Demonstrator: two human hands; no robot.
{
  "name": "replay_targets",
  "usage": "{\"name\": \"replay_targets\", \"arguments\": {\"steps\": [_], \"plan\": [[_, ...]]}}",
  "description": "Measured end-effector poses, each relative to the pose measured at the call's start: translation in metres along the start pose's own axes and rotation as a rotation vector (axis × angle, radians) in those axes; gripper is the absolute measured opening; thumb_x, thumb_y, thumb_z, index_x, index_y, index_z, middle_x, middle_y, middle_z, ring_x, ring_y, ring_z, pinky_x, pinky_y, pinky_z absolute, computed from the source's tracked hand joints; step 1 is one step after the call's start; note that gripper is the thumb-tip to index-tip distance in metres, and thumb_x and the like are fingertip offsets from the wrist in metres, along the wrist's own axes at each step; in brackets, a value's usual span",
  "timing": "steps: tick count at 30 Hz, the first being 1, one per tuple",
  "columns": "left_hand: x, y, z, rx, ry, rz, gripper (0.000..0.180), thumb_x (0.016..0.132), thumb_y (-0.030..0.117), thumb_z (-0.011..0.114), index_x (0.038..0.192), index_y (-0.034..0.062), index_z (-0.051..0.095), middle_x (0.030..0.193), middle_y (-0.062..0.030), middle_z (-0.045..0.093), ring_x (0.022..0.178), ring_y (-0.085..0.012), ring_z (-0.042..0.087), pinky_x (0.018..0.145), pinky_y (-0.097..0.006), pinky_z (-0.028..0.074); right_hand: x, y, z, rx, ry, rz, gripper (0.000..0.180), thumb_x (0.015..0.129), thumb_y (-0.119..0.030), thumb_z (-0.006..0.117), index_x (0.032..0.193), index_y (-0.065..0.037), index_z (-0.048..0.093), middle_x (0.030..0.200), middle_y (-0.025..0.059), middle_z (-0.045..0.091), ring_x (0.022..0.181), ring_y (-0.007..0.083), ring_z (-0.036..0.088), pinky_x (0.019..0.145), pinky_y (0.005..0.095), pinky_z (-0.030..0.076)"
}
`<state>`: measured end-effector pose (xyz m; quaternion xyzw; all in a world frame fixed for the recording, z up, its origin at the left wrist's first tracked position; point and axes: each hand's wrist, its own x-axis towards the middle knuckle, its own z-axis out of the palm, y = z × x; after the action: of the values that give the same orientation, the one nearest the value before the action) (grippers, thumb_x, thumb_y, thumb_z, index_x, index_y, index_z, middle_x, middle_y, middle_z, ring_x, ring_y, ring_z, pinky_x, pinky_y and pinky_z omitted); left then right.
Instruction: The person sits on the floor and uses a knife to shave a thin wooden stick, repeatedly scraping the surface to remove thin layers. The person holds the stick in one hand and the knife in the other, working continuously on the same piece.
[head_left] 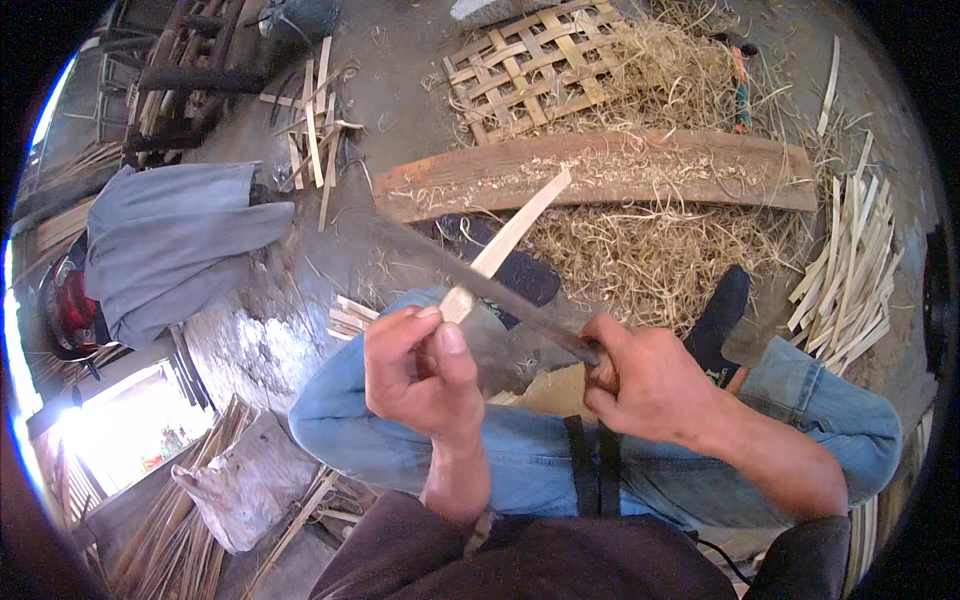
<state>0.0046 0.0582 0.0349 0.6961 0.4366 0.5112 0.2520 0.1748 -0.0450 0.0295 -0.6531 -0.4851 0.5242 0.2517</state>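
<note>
Between the thumb and fingers of my left hand (425,375) is the near end of a pale, flat bamboo strip (522,225), its far end pointing away and to the right. My right hand (650,385) is closed round the handle of a long knife (530,318). The dark blade runs leftward and away from that hand and crosses the strip just beyond my left fingertips; its far end is blurred. Whether the edge touches the strip I cannot tell. Both hands are above my lap, over crossed legs in blue jeans.
A wooden plank (690,165) littered with shavings lies ahead, with curly shavings (650,255) heaped around it. Beyond is a woven bamboo panel (535,65). Cut strips (850,265) are piled at right; a grey cloth (170,250) hangs at left near a white sack (250,480).
</note>
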Motion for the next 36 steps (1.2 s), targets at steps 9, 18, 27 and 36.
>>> {"name": "replay_targets", "arguments": {"steps": [9,18,27,36], "plan": [[-0.002,-0.005,-0.004,-0.022,0.041,-0.096,0.023,0.082,0.017,0.069,0.096,-0.0008,0.062,0.092,-0.0088,0.059,0.079,-0.0120,0.055,0.067,-0.023,0.045,0.014,0.014,0.005,0.027,-0.011,-0.064,0.031,0.077,-0.014,0.063,0.095,0.007,0.049,0.069,0.0282,0.061,0.074,0.0469,0.063,0.067,0.0521,0.052],[0.017,-0.023,-0.014,0.224,0.021,-0.001,0.023,0.089,0.010,0.050,0.098,-0.0041,0.066,0.095,-0.0137,0.068,0.088,-0.0234,0.062,0.082,-0.035,0.049,0.042,0.032,-0.004,-0.049,0.380,-0.108,0.036,0.078,-0.013,0.066,0.105,0.006,0.053,0.084,0.0261,0.063,0.080,0.0444,0.062,0.074,0.0488,0.050],[0.027,-0.024,-0.028,0.123,-0.150,-0.145,0.021,0.089,-0.002,0.050,0.101,-0.0007,0.067,0.094,-0.0066,0.070,0.086,-0.0101,0.060,0.076,-0.024,0.047,0.040,0.017,-0.006,0.147,0.072,-0.041,0.036,0.075,-0.016,0.073,0.103,0.001,0.058,0.088,0.0164,0.067,0.081,0.0335,0.066,0.076,0.0401,0.051],[0.018,-0.052,-0.002,0.003,-0.259,-0.222,0.018,0.095,0.004,0.054,0.107,0.0040,0.067,0.097,-0.0044,0.070,0.089,-0.0097,0.063,0.078,-0.023,0.049,0.027,0.030,0.008,0.513,-0.038,0.114,0.038,0.069,-0.028,0.076,0.090,0.001,0.062,0.079,0.0071,0.066,0.069,0.0197,0.064,0.065,0.0347,0.051]]}}
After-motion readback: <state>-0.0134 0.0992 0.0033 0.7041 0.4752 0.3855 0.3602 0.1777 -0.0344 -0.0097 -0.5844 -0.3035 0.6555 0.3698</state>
